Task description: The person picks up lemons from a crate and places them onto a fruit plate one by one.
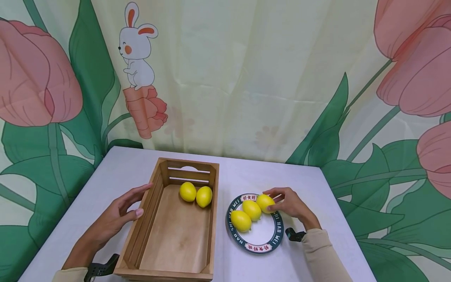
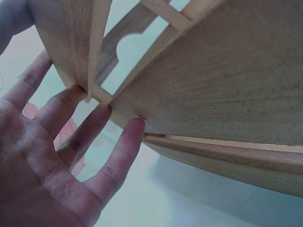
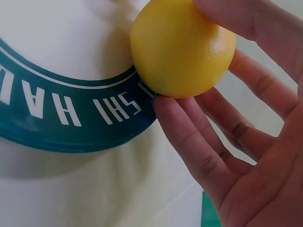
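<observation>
A yellow lemon [image 1: 265,203] at the plate's far right edge is held by my right hand [image 1: 291,204]. The right wrist view shows thumb and fingers around this lemon [image 3: 177,52], over the plate's dark lettered rim [image 3: 71,111]. Two more lemons lie beside it on the round white plate [image 1: 278,232] with a dark green border. My left hand [image 1: 112,213] rests against the left side of the wooden crate [image 1: 176,246]. In the left wrist view, its extended fingertips [image 2: 135,125] touch the crate's slats. Two lemons [image 1: 195,194] sit inside the crate, toward its far right corner.
Crate and plate stand side by side on a white-covered table [image 1: 243,270]. Behind the table hangs a curtain [image 1: 246,78] printed with tulips and a rabbit. Dark bands [image 1: 100,268] are worn on both wrists.
</observation>
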A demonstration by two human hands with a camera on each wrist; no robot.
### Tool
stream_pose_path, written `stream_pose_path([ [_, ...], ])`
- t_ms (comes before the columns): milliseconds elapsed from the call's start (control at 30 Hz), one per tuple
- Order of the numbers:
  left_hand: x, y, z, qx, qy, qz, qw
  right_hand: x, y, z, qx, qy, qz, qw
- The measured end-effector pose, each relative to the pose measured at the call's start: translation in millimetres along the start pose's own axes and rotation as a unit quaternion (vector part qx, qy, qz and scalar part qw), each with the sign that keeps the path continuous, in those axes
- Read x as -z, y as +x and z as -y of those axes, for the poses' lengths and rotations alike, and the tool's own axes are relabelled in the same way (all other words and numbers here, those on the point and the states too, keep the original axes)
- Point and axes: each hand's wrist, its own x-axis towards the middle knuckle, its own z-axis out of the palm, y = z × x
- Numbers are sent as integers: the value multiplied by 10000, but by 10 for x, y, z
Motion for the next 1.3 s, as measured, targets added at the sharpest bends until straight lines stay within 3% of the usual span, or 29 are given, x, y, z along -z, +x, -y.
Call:
stream_pose_path([
  [433, 3, -6, -11, 50, -15, -6, 10000, 37, -67, 43, 123, -98, -9, 9999],
  [867, 11, -7, -8, 54, 33, -1, 10000, 140, -72, 133, 150, -34, -287, 9995],
  [1300, 9, 4, 10, -28, 8, -14, 10000, 201, -74, 377, 705, -9, -612, 9956],
])
